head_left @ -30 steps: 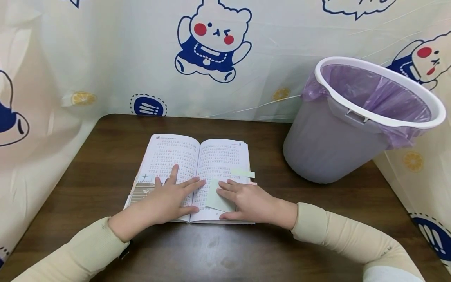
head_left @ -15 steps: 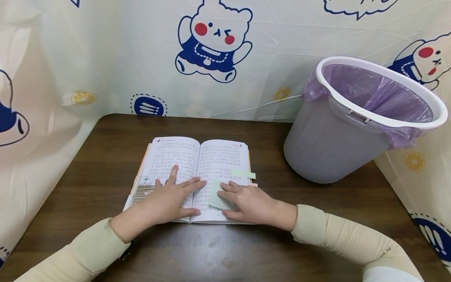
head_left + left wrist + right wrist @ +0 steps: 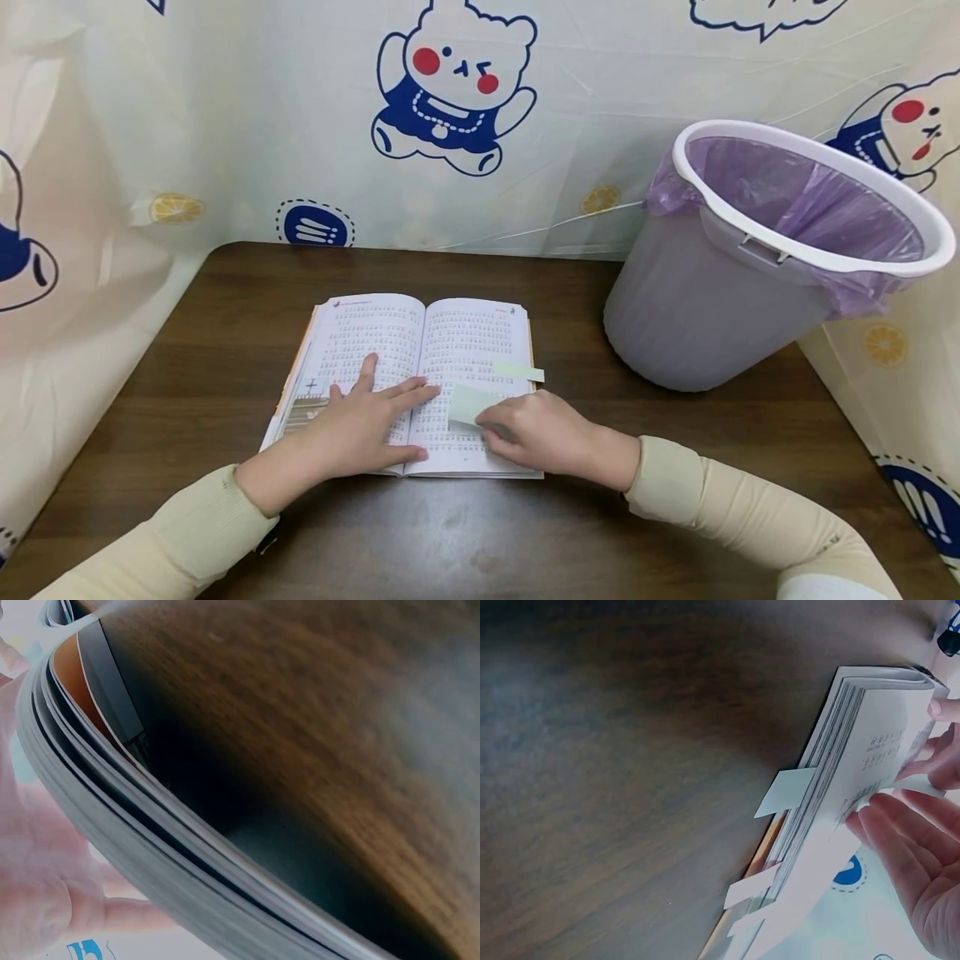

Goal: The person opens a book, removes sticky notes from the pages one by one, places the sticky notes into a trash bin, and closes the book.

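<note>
An open book with printed pages lies on the brown table. My left hand rests spread across its left page, fingertips over the centre fold. On the right page my right hand pinches the lower right part of a pale green sticky note between thumb and fingers. The right wrist view shows the note standing up at the fingertips, partly hidden by them. A pale green strip sticks out past the right page edge. The left wrist view has the book's curved page edges beside the left palm.
A grey trash bin with a purple liner stands at the right rear of the table. A curtain printed with cartoon bears hangs behind and at the sides. More paper tabs protrude from the book's edge in the right wrist view.
My right hand has gone from lying flat over the sticky note to pinching its lower right part, which has come up. The left hand stays put. The book has shifted slightly toward me.
</note>
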Demonstrator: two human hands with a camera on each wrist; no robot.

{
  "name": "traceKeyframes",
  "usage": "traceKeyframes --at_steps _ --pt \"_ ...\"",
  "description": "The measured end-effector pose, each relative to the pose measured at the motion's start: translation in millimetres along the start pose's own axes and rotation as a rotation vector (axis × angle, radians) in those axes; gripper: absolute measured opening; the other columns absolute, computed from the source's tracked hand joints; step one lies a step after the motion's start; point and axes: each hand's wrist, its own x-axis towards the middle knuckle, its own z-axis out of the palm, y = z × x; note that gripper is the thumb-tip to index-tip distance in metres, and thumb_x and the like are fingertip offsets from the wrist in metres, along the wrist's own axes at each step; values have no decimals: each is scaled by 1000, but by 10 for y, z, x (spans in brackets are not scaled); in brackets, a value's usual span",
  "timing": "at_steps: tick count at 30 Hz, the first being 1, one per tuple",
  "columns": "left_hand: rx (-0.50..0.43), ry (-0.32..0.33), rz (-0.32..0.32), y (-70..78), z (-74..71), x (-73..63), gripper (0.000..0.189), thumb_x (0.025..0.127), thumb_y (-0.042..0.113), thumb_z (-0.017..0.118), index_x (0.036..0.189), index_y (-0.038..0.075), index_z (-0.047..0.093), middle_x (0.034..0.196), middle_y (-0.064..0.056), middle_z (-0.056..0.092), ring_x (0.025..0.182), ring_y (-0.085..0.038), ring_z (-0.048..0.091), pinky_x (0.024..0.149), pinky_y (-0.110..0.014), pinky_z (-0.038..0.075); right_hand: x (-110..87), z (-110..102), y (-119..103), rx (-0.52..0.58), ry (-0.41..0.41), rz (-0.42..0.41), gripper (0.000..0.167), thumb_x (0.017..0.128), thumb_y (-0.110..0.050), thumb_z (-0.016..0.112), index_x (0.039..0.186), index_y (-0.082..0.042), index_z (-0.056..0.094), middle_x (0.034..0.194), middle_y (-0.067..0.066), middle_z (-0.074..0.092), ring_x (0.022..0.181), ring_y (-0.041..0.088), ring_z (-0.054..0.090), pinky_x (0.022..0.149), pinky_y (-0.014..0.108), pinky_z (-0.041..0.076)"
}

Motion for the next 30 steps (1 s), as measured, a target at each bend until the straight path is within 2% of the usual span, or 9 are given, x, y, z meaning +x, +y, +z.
traceKeyframes --at_steps 8,14,17,22,30 --pt "-13 0 -17 14 -9 -6 81 83 57 79 153 28 51 156 -4 48 139 -71 16 81 -91 27 -14 -23 24 21 39 -6 7 93 -11 76 97 -8 79 91 0 76 76 3 67 71 21 57" --pt "-10 10 -19 23 -14 -2 80 83 57 80 153 28 52 156 -3 48 139 -70 16 81 -91 27 -40 -49 43 15 78 -1 5 91 -10 77 86 -10 76 78 -4 71 61 0 52 57 14 46" --pt "-15 6 -26 26 -16 -4 81 83 56 80 153 29 51 157 -3 48 140 -70 16 81 -91 26 -55 -64 52 17 78 22 5 90 -10 79 85 -11 76 77 -5 70 59 1 49 55 12 42" --pt "-18 2 -33 37 -8 -20 81 83 56 80 153 28 51 156 -3 48 140 -70 15 82 -91 26 -80 -96 55 38 72 71 4 89 -12 81 87 -9 78 80 -4 72 58 0 49 55 12 42" --pt "-15 8 -30 46 -10 -28 80 83 55 80 152 27 52 156 -4 49 141 -69 15 82 -92 25 -113 -132 81 61 94 92 5 89 -12 81 86 -9 78 77 -5 72 55 -1 47 51 13 41"
